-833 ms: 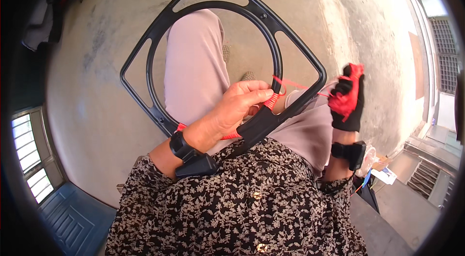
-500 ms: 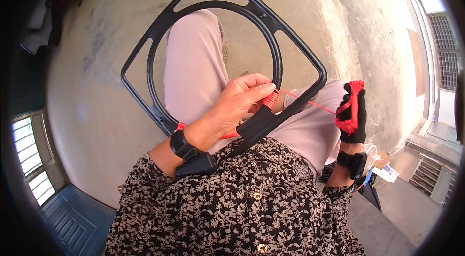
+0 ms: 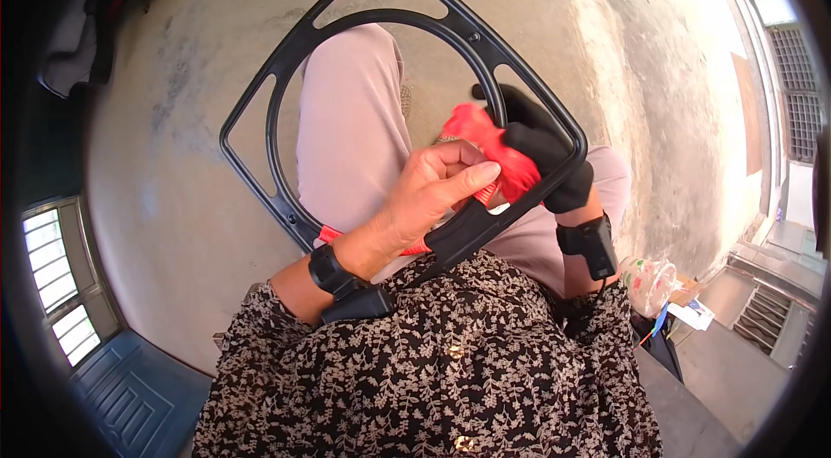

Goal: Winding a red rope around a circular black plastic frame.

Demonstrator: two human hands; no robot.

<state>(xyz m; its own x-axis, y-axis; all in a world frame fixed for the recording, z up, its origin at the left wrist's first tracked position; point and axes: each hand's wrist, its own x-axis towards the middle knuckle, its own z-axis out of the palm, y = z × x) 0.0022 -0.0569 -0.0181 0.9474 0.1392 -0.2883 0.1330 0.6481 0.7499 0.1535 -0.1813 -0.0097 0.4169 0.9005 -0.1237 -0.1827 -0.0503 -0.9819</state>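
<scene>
A black frame (image 3: 480, 38), a rounded square around an open ring, rests over my lap. Red cord (image 3: 418, 247) is wound in tight turns round parts of the ring near my body. My bare left hand (image 3: 437, 190) is closed at the ring's right side, thumb and fingers by the wound cord there. In my black-gloved right hand (image 3: 541, 146) is a bundle of red cord (image 3: 511, 165), at the same side of the ring. Some gloved fingers pass behind the ring. Motion blurs the bundle, and both hands partly hide the wrapped part.
My knees in pale trousers (image 3: 346, 112) lie beneath the frame. At left are a blue panelled piece (image 3: 143, 393) and a barred window (image 3: 56, 285). A clear plastic bag (image 3: 649, 285) with other items is by my right elbow. Bare concrete floor (image 3: 208, 112) spreads ahead.
My right hand has moved left with the red cord bundle, from out beside my right knee to the ring. The stretched strand no longer shows. My left hand stays at the ring.
</scene>
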